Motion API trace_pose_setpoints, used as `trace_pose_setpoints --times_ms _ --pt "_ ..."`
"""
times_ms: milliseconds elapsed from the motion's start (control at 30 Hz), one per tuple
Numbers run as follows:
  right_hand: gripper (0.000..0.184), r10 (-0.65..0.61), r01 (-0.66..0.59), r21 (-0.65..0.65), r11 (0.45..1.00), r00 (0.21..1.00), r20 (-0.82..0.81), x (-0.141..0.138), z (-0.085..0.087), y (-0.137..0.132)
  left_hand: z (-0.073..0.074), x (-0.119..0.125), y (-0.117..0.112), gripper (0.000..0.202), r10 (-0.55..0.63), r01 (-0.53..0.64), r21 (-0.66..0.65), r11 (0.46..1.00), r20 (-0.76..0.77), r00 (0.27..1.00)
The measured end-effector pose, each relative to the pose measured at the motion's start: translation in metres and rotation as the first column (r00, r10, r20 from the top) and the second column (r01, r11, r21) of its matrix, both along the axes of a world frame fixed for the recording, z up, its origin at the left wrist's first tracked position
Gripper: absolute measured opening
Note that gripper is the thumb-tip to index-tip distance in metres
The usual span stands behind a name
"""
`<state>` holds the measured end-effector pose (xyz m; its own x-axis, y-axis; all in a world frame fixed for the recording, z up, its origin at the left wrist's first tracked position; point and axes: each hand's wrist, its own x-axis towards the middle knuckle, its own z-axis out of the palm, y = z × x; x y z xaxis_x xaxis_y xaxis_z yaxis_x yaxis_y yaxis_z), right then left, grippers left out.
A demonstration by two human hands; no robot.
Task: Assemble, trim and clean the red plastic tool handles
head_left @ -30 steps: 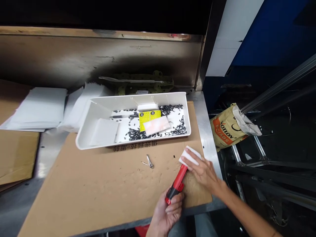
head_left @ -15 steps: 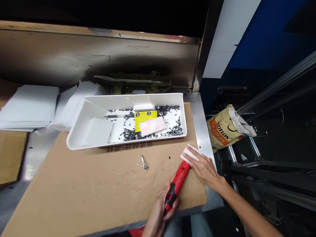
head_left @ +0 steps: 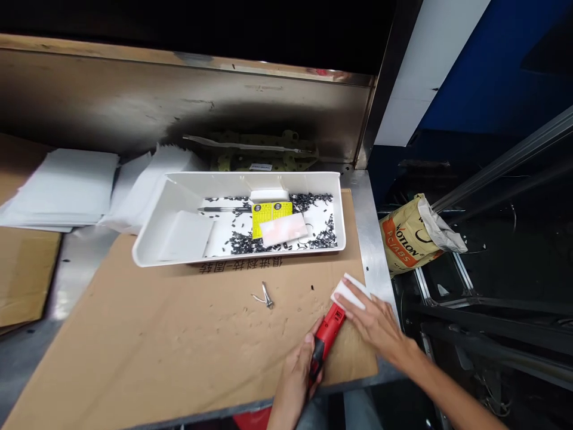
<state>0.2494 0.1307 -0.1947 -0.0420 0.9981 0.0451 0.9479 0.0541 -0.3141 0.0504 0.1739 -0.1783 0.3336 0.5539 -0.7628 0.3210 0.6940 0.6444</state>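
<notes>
A red and black elongated plastic tool body (head_left: 328,329) lies slanted in my left hand (head_left: 299,364), whose fingers wrap round its black lower part. My right hand (head_left: 380,325) presses a white sponge-like pad (head_left: 351,292) against the red upper end, its fingers stretched over the pad. The end of the tool under the pad is hidden. Both hands are over the right front of a brown cardboard sheet (head_left: 179,352). To their left lies a small silvery metal piece with thin legs (head_left: 267,297), possibly nail clippers.
A white bin (head_left: 172,179) behind holds black scraps, a pen (head_left: 224,209), a yellow card (head_left: 257,224) and a pinkish-white pad (head_left: 284,229). White sheets (head_left: 80,185) are stacked at left. A metal table edge (head_left: 378,263) runs at right, with a printed sack (head_left: 407,233) beyond.
The view has shifted slightly, so the bin and table appear farther right. My hands, the tool body and the pad have come a little nearer to me; the grip looks the same.
</notes>
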Motion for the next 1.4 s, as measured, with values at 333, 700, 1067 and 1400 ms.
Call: trace_pose_setpoints --times_ms 333,700,1067,1400 --pt "0.046 0.082 -0.082 0.011 0.997 0.996 -0.035 -0.022 0.018 -0.029 0.003 -0.006 -0.009 0.067 -0.18 0.194 0.284 0.939 -0.076 0.981" --pt "0.044 -0.201 0.218 0.034 0.975 0.94 -0.276 -0.037 0.011 -0.037 -0.008 -0.013 -0.031 0.054 -0.313 0.406 0.398 0.822 -0.278 0.908" --pt "0.047 -0.07 0.086 0.047 0.995 0.959 -0.274 -0.042 0.009 -0.035 0.006 -0.009 -0.028 0.04 -0.208 0.25 0.349 0.903 -0.153 0.966" --pt "0.048 0.029 0.015 0.166 0.986 0.966 -0.258 -0.048 0.005 -0.026 -0.016 -0.02 -0.019 0.057 0.15 -0.109 -0.214 0.971 0.187 0.971"
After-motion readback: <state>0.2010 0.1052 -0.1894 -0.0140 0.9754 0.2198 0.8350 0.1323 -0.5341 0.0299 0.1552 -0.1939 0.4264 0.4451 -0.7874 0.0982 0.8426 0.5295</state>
